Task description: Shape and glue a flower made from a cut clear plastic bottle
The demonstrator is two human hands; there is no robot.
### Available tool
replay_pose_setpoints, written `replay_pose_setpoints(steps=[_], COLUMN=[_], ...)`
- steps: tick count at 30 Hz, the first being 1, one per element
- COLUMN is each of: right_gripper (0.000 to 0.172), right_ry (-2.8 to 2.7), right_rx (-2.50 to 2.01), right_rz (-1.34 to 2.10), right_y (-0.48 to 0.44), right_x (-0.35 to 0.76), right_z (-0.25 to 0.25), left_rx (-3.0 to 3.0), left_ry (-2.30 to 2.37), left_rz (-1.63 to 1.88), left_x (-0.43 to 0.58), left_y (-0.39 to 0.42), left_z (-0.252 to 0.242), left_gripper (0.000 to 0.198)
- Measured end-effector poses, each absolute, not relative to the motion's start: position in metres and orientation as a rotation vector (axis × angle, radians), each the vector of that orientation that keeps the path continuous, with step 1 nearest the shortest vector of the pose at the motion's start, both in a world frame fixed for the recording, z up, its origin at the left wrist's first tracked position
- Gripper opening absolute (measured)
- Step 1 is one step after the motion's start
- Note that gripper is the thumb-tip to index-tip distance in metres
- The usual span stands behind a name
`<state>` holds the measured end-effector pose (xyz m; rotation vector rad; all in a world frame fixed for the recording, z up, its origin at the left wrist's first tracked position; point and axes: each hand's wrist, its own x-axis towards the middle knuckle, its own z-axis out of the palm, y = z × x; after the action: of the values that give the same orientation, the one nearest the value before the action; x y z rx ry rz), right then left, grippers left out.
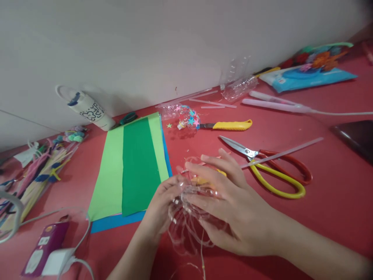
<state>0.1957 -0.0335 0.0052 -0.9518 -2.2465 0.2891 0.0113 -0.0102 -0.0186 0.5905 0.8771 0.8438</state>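
Observation:
Both hands are at a clear plastic bottle piece [189, 214] cut into thin curling strips, low over the red table. My left hand [164, 198] pinches its left edge between bent fingers. From the right, my right hand [236, 202] curves around the piece, its fingers somewhat apart with plastic between them. A yellow item [201, 181], partly hidden behind the right fingers, cannot be made out. Just beyond the right hand lie scissors [250, 153] with one red and one yellow handle, blades parted. A translucent glue stick [291, 150] rests across the handles.
Green and blue paper sheets [112, 175] lie left of the hands. Behind are a yellow cutter [233, 125], a star-covered bottle piece [189, 116] and a pink hair straightener [274, 105]. A white tumbler [91, 111] leans at the wall. A purple extension block [43, 249] sits front left.

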Motion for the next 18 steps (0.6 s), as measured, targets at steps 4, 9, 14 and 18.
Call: replay_pose_setpoints(steps=[4,9,14,18], right_gripper=[0.027,0.023,0.027,0.028], right_ry=[-2.264,-2.267,-2.237,-2.233], right_rx=[-0.965,-0.969,-0.992,-1.014], right_rz=[0.352,0.280,0.287,0.315], right_y=[-0.0323,-0.0334,-0.0321,-0.0315], right_x=[0.1952,0.1944,0.1952,0.1962], right_z=[0.0054,0.0055,0.0057,0.0056], left_rx=[0.579,0.564,0.528,0.533], left_ry=[0.941,0.937,0.948,0.921], left_rz=[0.797,0.778,0.757,0.733], left_x=[0.0132,0.0138,0.0123,0.0124], left_y=[-0.0100,-0.0098,-0.0092,-0.0091], left_z=[-0.0166,-0.0173,-0.0202,-0.0205], left_gripper=[0.013,0.011,0.011,0.014])
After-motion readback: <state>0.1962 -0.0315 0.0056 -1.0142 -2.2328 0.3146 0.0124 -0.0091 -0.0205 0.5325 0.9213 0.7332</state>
